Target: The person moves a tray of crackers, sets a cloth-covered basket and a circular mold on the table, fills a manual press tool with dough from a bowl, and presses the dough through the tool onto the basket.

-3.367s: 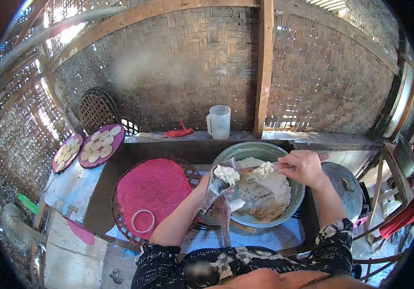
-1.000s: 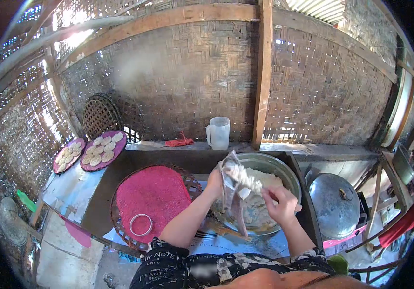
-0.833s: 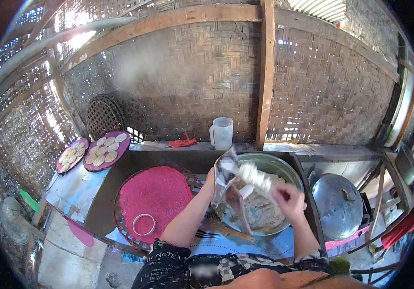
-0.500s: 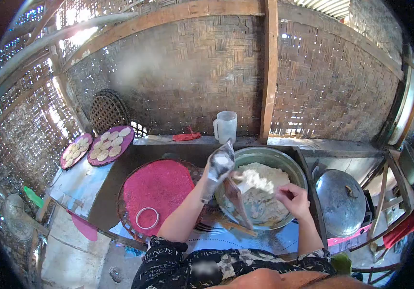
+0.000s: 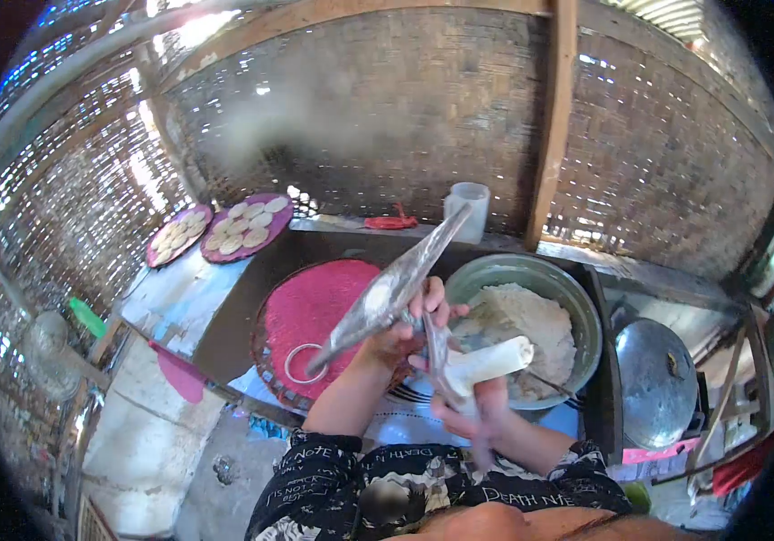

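In front of my chest my left hand [image 5: 418, 316] is closed on a crumpled clear plastic sheet [image 5: 382, 293], one flap of it hanging out over the pink tray. My right hand [image 5: 477, 410], slightly blurred, grips a short white tube [image 5: 490, 362] from below. The tube lies nearly level, its end turned right. Another fold of plastic hangs by the tube. Beyond the tube stands a large green metal basin [image 5: 599, 347] with pale, crumbly dough [image 5: 531, 316] in it. A thin white ring [image 5: 304, 362] lies on the round pink-covered tray [image 5: 324, 302] at the left.
Two pink-covered trays with pale flat discs [image 5: 247, 225] stand at the back left. A clear plastic jug [image 5: 468, 203] and a red plastic bag [image 5: 391, 219] rest on the ledge. Right of the basin sits a lidded metal pot [image 5: 653, 388]. A wooden post [image 5: 554, 126] rises behind.
My right hand has left the basin and come in close to my left hand, now gripping the white tube. The plastic has swung into a long slanting flap. The view has shifted.
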A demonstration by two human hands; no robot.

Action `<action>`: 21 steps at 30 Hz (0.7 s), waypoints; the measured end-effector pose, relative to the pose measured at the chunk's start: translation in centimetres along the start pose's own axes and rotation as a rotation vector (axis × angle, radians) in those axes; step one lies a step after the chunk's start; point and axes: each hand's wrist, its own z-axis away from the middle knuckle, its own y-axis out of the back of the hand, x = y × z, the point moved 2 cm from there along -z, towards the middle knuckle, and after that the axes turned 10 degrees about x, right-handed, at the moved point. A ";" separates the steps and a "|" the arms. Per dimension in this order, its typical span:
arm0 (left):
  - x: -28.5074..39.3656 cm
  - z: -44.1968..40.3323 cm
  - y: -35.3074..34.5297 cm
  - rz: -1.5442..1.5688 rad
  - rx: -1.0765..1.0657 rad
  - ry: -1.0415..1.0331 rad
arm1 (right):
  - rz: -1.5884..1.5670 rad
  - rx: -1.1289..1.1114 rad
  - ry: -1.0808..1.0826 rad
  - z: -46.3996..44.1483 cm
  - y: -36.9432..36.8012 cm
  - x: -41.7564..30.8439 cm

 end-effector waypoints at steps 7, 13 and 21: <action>7.7 9.0 1.4 -1.252 0.130 0.122 | 0.708 -0.072 0.125 -1.8 -0.9 -3.1; 11.4 11.9 0.0 -1.810 0.118 0.261 | 1.286 0.099 0.515 -4.5 -4.7 0.5; 15.1 12.9 -0.3 -2.025 0.207 0.207 | 2.301 -0.218 1.007 -6.1 -8.3 5.9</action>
